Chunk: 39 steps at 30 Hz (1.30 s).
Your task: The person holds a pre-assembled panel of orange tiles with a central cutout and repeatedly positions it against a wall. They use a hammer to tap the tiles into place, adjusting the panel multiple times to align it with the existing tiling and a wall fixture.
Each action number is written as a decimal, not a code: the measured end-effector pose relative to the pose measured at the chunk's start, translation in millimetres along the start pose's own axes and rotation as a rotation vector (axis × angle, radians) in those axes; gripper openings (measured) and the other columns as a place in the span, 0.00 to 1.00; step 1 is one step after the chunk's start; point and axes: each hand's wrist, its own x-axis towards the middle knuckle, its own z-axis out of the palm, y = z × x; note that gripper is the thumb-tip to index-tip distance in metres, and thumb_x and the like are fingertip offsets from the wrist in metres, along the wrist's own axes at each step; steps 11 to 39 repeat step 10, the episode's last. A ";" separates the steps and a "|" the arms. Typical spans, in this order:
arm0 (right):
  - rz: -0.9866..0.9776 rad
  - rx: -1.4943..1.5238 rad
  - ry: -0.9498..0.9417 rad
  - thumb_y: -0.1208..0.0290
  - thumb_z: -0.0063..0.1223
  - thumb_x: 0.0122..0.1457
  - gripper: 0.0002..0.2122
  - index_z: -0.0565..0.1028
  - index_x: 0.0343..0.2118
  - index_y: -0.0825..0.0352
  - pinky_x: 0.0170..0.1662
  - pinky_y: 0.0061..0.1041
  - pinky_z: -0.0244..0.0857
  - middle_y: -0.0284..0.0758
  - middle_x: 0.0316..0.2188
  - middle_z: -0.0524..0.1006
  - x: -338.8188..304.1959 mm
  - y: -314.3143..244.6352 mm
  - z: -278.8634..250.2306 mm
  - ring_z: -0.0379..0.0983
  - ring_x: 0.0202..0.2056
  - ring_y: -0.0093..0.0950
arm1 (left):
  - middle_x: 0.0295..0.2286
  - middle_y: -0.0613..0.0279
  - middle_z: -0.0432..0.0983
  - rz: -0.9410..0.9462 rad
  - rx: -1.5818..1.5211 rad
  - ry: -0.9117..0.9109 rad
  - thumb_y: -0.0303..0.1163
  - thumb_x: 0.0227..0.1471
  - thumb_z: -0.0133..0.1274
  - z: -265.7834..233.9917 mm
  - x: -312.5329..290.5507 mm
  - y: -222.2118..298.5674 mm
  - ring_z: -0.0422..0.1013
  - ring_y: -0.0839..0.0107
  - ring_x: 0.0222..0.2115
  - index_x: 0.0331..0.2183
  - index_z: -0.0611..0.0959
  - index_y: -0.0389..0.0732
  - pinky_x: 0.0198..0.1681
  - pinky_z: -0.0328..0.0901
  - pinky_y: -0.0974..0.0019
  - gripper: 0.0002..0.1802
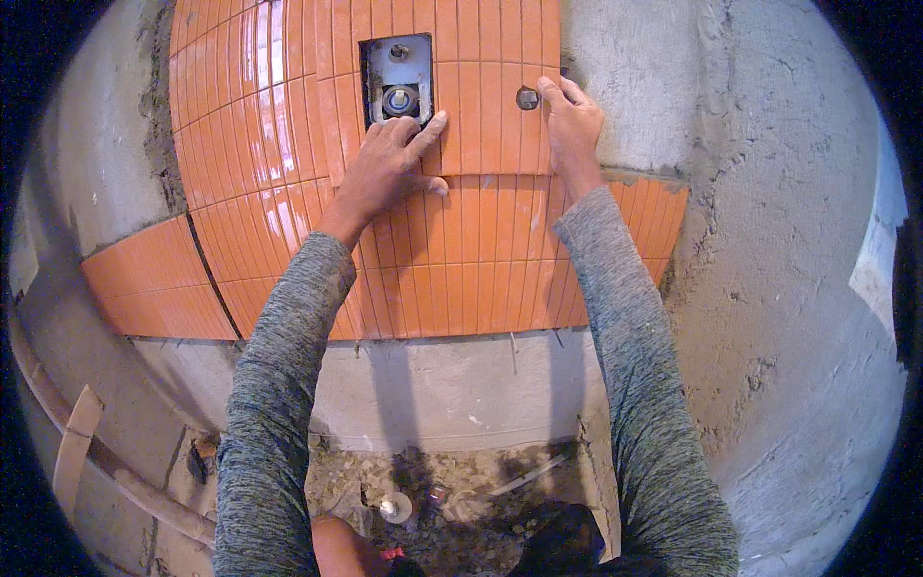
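An orange wall tile [490, 115] with narrow vertical grooves stands slightly proud of the tiles below, its lower edge casting a line over them. In it are a rectangular cutout [433, 67], showing a grey fitting box [398, 72] behind, and a small round hole [527, 98]. My left hand [389, 168] hooks its curled fingers over the cutout's lower edge, with the forefinger and thumb spread on the tile face. At the tile's right edge my right hand [575, 125] pinches it, thumb on the front beside the hole; some fingertips are hidden.
More orange tiles [255, 135] cover the wall to the left and below. Bare grey plaster [635, 87] lies at the right, with a rough side wall [788, 288]. Rubble [461, 490] covers the floor beneath; a pipe [135, 481] and a wooden strip [77, 447] stand lower left.
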 end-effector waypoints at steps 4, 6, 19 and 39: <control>0.098 -0.070 -0.035 0.72 0.63 0.59 0.13 0.83 0.44 0.74 0.41 0.23 0.73 0.34 0.37 0.84 -7.6 -25.2 -1.9 0.79 0.37 0.23 | 0.38 0.57 0.71 0.026 0.008 0.028 0.56 0.34 0.66 3.9 -1.0 -3.7 0.69 0.56 0.42 0.65 0.69 0.46 0.49 0.65 0.54 0.57; 0.140 -0.072 -0.071 0.71 0.63 0.59 0.14 0.83 0.44 0.74 0.42 0.23 0.73 0.35 0.37 0.84 -3.0 -23.4 -3.2 0.79 0.37 0.23 | 0.39 0.57 0.71 0.022 0.025 0.025 0.56 0.34 0.66 4.3 -1.8 -5.2 0.69 0.56 0.42 0.65 0.69 0.46 0.49 0.65 0.54 0.57; 0.224 -0.044 -0.138 0.71 0.63 0.59 0.16 0.82 0.48 0.73 0.42 0.23 0.73 0.36 0.38 0.84 2.9 -25.7 -9.7 0.80 0.37 0.25 | 0.39 0.57 0.71 0.041 0.021 0.057 0.56 0.34 0.66 6.6 0.3 -4.6 0.69 0.56 0.43 0.65 0.69 0.46 0.49 0.66 0.54 0.57; 0.224 -0.044 -0.138 0.71 0.63 0.59 0.16 0.82 0.48 0.73 0.42 0.23 0.73 0.36 0.38 0.84 2.9 -25.7 -9.7 0.80 0.37 0.25 | 0.39 0.57 0.71 0.041 0.021 0.057 0.56 0.34 0.66 6.6 0.3 -4.6 0.69 0.56 0.43 0.65 0.69 0.46 0.49 0.66 0.54 0.57</control>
